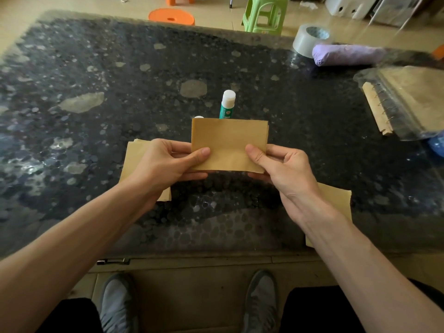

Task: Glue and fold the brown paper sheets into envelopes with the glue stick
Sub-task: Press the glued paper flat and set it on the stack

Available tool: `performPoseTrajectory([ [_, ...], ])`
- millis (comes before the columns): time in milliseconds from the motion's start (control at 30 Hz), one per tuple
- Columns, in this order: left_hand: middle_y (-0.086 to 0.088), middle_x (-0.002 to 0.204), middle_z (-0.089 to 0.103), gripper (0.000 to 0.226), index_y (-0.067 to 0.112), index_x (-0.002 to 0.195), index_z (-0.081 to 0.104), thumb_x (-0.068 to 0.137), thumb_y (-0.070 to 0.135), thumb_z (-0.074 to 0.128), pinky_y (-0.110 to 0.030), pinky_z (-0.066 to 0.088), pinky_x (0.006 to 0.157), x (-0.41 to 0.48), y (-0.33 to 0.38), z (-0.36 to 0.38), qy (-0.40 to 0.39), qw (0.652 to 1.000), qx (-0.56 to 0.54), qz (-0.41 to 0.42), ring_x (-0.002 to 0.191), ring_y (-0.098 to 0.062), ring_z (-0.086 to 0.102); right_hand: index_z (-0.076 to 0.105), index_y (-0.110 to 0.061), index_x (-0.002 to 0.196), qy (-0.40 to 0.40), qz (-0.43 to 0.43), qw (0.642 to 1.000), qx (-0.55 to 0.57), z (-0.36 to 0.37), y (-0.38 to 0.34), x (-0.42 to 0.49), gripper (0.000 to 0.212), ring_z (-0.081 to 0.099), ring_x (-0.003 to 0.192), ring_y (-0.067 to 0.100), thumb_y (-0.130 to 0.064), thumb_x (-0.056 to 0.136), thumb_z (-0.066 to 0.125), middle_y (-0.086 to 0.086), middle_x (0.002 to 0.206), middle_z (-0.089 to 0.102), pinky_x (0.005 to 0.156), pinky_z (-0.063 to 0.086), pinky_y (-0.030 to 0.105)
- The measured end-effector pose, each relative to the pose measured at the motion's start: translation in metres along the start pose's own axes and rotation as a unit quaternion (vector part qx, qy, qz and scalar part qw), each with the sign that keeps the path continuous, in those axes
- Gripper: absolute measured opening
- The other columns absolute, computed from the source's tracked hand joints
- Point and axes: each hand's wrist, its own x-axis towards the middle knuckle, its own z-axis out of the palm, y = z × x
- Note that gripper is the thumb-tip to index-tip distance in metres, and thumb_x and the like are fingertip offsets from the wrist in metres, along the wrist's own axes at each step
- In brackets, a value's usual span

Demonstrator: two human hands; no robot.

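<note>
My left hand (165, 162) and right hand (283, 167) pinch opposite ends of the folded paper (228, 143), long axis between grips; glue stick (227, 104) just beyond.

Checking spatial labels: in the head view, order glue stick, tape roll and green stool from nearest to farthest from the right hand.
1. glue stick, centre of the table.
2. tape roll, table's far right edge.
3. green stool, on the floor beyond.

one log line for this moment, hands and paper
state: folded brown paper held up | left hand: pinches left edge | right hand: pinches right edge | glue stick: upright behind paper
</note>
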Motion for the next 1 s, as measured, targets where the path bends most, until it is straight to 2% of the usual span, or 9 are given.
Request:
performPoseTrajectory([
  [167,-0.007,0.096,0.081,0.020,0.006,0.102,0.077,0.087,0.019,0.076,-0.024,0.063,0.073,0.002,0.001,-0.004,0.004,1.000,0.004,-0.008,0.090,-0.021,0.079,0.079,-0.017,0.109,0.018,0.010,1.000,0.001,-0.001,0.000,0.002,0.030,0.077,0.095,0.012,-0.029,0.082,0.084,-0.008,0.095,0.081,0.086,0.064,0.036],
  [367,-0.007,0.095,0.081,0.018,0.006,0.102,0.077,0.088,0.018,0.075,-0.024,0.063,0.073,0.002,0.000,-0.003,0.007,1.000,0.006,-0.006,0.090,-0.020,0.079,0.080,-0.020,0.102,0.022,-0.006,1.000,-0.007,-0.004,0.001,0.001,0.012,0.077,0.093,0.009,-0.022,0.090,0.079,-0.009,0.093,0.081,0.089,0.063,0.036],
  [467,-0.005,0.095,0.081,0.019,0.006,0.102,0.077,0.089,0.019,0.075,-0.024,0.063,0.074,0.002,0.000,-0.003,0.010,1.000,0.005,-0.006,0.091,-0.018,0.078,0.079,-0.017,0.106,-0.003,0.017,1.000,0.010,-0.004,0.000,0.000,0.019,0.077,0.096,0.010,-0.024,0.088,0.081,-0.006,0.097,0.081,0.091,0.063,0.038],
  [567,-0.004,0.097,0.081,0.021,0.007,0.104,0.077,0.089,0.022,0.076,-0.024,0.063,0.076,0.000,0.000,-0.002,0.003,1.000,0.006,-0.001,0.094,-0.019,0.078,0.078,-0.013,0.109,0.005,0.009,1.000,-0.005,-0.004,0.001,0.002,0.027,0.077,0.098,0.013,-0.024,0.086,0.082,-0.003,0.098,0.081,0.092,0.062,0.040],
  [700,-0.006,0.103,0.080,0.030,0.010,0.113,0.073,0.086,0.023,0.078,-0.029,0.063,0.083,-0.004,0.000,0.003,-0.036,0.999,-0.015,-0.013,0.095,-0.023,0.078,0.078,-0.015,0.107,-0.007,-0.002,1.000,-0.001,-0.001,0.000,-0.001,0.022,0.077,0.097,0.012,-0.025,0.087,0.082,-0.004,0.098,0.081,0.093,0.062,0.040],
  [833,-0.009,0.098,0.080,0.030,0.004,0.112,0.071,0.086,0.016,0.079,-0.029,0.063,0.081,-0.004,-0.006,0.008,-0.024,0.999,-0.021,-0.019,0.091,-0.024,0.079,0.078,-0.017,0.107,-0.053,-0.022,0.998,0.012,0.006,0.003,-0.007,0.020,0.076,0.102,0.015,-0.025,0.089,0.080,-0.001,0.104,0.081,0.097,0.059,0.039],
  [900,-0.009,0.097,0.080,0.026,0.004,0.109,0.072,0.086,0.015,0.079,-0.029,0.063,0.082,-0.004,-0.008,0.010,-0.020,1.000,-0.018,-0.012,0.091,-0.023,0.079,0.077,-0.019,0.111,-0.070,-0.022,0.997,0.008,0.010,0.004,-0.009,0.025,0.076,0.104,0.014,-0.027,0.088,0.082,-0.003,0.107,0.080,0.094,0.060,0.036],
  [1000,-0.011,0.097,0.080,0.027,0.002,0.108,0.072,0.085,0.016,0.079,-0.030,0.063,0.081,-0.004,-0.009,0.010,-0.029,0.999,-0.017,-0.012,0.091,-0.024,0.079,0.078,-0.022,0.107,-0.047,-0.029,0.998,-0.022,0.013,0.007,-0.008,0.024,0.077,0.097,0.009,-0.028,0.084,0.085,-0.007,0.101,0.081,0.088,0.061,0.029],
])
